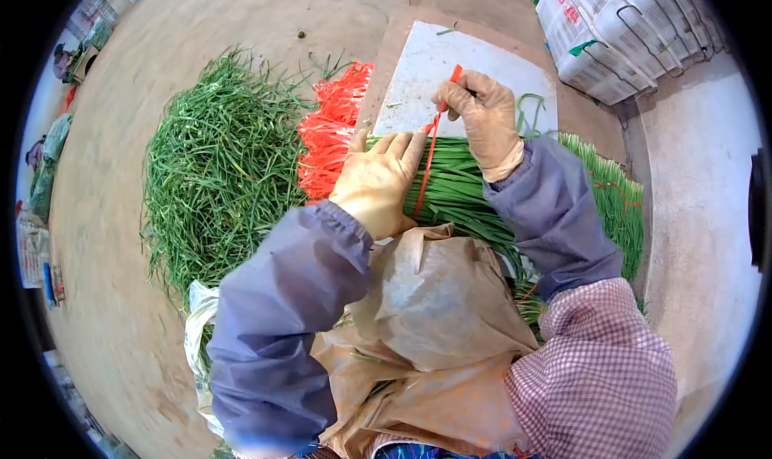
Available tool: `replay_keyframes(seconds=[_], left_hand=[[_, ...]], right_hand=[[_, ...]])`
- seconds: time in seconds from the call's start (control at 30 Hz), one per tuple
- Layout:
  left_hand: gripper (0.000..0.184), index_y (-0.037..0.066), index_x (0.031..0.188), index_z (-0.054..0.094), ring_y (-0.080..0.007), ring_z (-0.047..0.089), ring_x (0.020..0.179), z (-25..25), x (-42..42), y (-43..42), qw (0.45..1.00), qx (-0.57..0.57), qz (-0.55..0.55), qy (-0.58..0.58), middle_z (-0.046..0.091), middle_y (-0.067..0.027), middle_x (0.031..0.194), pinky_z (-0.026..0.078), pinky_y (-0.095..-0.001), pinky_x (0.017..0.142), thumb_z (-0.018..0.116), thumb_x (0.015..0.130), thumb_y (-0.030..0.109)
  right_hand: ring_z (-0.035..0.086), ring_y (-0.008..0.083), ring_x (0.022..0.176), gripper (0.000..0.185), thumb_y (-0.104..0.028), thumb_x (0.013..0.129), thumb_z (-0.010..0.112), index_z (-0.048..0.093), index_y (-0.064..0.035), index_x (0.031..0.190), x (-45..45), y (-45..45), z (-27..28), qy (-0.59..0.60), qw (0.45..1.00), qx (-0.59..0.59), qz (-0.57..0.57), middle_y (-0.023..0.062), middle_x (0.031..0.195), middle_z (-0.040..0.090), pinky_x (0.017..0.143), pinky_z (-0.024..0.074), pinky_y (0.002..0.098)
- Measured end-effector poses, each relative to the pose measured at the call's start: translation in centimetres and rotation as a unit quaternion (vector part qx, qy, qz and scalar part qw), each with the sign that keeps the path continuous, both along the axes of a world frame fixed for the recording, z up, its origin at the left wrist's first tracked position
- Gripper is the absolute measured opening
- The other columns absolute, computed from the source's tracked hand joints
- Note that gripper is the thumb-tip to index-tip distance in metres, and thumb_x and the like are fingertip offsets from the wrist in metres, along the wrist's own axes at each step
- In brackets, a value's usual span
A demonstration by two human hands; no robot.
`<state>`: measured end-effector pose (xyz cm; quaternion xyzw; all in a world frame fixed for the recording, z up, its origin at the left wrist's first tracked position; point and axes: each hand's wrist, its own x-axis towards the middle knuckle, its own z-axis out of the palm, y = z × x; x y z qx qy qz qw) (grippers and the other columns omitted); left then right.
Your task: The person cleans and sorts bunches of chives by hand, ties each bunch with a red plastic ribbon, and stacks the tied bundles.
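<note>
A thick bundle of long green stalks (462,181) lies across the front of a white board (474,65). A narrow red strip (428,165) runs over the bundle. My right hand (486,121), in a thin glove, pinches the upper end of this strip above the bundle. My left hand (379,177), also gloved, lies on the left part of the bundle with its fingers extended and slightly apart, the fingertips near the strip. Left of it sits a pile of red strips (331,129).
A large heap of loose green stalks (225,169) is on the floor at left. More tied bundles (615,205) lie at right. White printed boxes (619,37) stand at the upper right beside a pale ledge (700,185). A brown apron (442,306) covers my lap.
</note>
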<state>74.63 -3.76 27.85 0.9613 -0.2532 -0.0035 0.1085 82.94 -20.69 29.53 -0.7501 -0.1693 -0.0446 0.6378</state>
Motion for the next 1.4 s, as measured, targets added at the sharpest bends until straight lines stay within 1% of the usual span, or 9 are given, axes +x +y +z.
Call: replay_keyframes(seconds=[0.2,0.4,0.6,0.8,0.87,1.0,1.13,1.23,1.4], left_hand=[[0.11,-0.004,0.139,0.036,-0.0315,0.052,0.119,-2.0,-0.2,-1.1,0.994,-0.016,0.096,-0.048,0.053,-0.0169,0.126,0.035,-0.0483,0.105,0.081,0.059,0.057],[0.106,-0.004,0.134,0.044,-0.0297,0.054,0.114,0.0,1.6,-1.7,0.978,0.022,0.198,0.054,0.057,-0.0148,0.118,0.042,-0.0432,0.097,0.088,0.052,0.049],[0.11,0.004,0.14,0.04,-0.0333,0.054,0.115,-0.9,0.8,-1.6,0.985,-0.007,0.173,-0.002,0.056,-0.0178,0.12,0.044,-0.0447,0.098,0.091,0.051,0.044],[0.078,0.002,0.14,0.043,-0.031,0.054,0.121,1.1,2.7,3.1,0.937,-0.256,0.07,0.225,0.058,-0.0212,0.127,0.042,-0.0381,0.104,0.079,0.073,0.017],[0.06,0.003,0.136,0.05,-0.0269,0.057,0.118,3.2,1.7,2.8,0.987,-0.136,0.02,-0.079,0.06,-0.0182,0.126,0.043,-0.0381,0.102,0.071,0.08,0.009],[0.034,0.003,0.123,0.062,-0.0198,0.063,0.101,5.8,-4.0,1.7,0.839,-0.396,0.042,0.371,0.069,-0.0127,0.111,0.049,-0.0332,0.093,0.062,0.089,0.008],[0.036,0.002,0.131,0.056,-0.0206,0.059,0.112,-1.2,-7.8,4.6,0.834,-0.339,-0.15,0.408,0.064,-0.0159,0.12,0.044,-0.0333,0.101,0.056,0.096,0.013],[0.036,-0.003,0.128,0.056,-0.023,0.061,0.111,-2.2,-10.9,5.8,0.697,-0.353,0.143,0.608,0.065,-0.0175,0.118,0.046,-0.033,0.1,0.055,0.095,0.01],[0.029,-0.006,0.117,0.063,-0.0238,0.067,0.089,4.7,-8.3,6.7,0.881,-0.238,0.202,0.356,0.071,-0.0134,0.098,0.054,-0.0354,0.084,0.061,0.09,0.007]], right_hand=[[0.056,0.0119,0.059,0.029,-0.021,0.097,0.055,0.063,-0.0017,0.076,-6.4,0.0,3.2,0.04,0.989,0.065,0.126,0.0053,0.07,0.064,0.055,0.0453,0.0252],[0.049,0.0088,0.057,0.024,-0.021,0.094,0.056,0.059,-0.0061,0.076,-16.8,-5.6,-2.9,0.391,0.901,0.165,0.089,0.0022,0.064,0.055,0.054,0.0392,0.0235],[0.045,0.0074,0.052,0.024,-0.027,0.095,0.058,0.059,-0.0063,0.082,-16.4,-6.6,-6.9,0.448,0.873,0.174,0.08,0.0001,0.069,0.056,0.051,0.0366,0.0209],[0.053,0.0092,0.061,0.019,-0.02,0.09,0.066,0.063,-0.002,0.095,-12.8,-7.0,-4.8,0.361,0.93,0.07,-0.001,0.004,0.075,0.062,0.059,0.043,0.0243],[0.054,0.0097,0.064,0.026,-0.021,0.088,0.069,0.065,-0.0008,0.104,-12.2,-6.5,-5.5,0.343,0.934,-0.062,0.08,0.0057,0.08,0.065,0.061,0.044,0.0245],[0.048,0.0072,0.056,0.026,-0.021,0.088,0.069,0.069,0.0013,0.1,-11.4,-5.2,-5.2,0.347,0.899,-0.181,0.197,0.004,0.072,0.063,0.052,0.0387,0.0243],[0.04,0.0075,0.042,0.022,-0.022,0.09,0.067,0.068,-0.0001,0.087,-11.5,-5.5,-5.2,0.531,0.808,0.048,0.251,0.0028,0.054,0.055,0.039,0.0282,0.0252],[0.042,0.01,0.04,0.023,-0.023,0.09,0.064,0.067,-0.0001,0.085,-13.7,-4.5,-4.6,0.559,0.78,0.184,0.214,0.0031,0.051,0.053,0.039,0.028,0.0259],[0.041,0.011,0.039,0.028,-0.028,0.092,0.061,0.064,-0.0007,0.083,-14.0,-1.9,-7.2,0.566,0.791,0.122,0.199,0.0029,0.05,0.051,0.036,0.0276,0.027]])
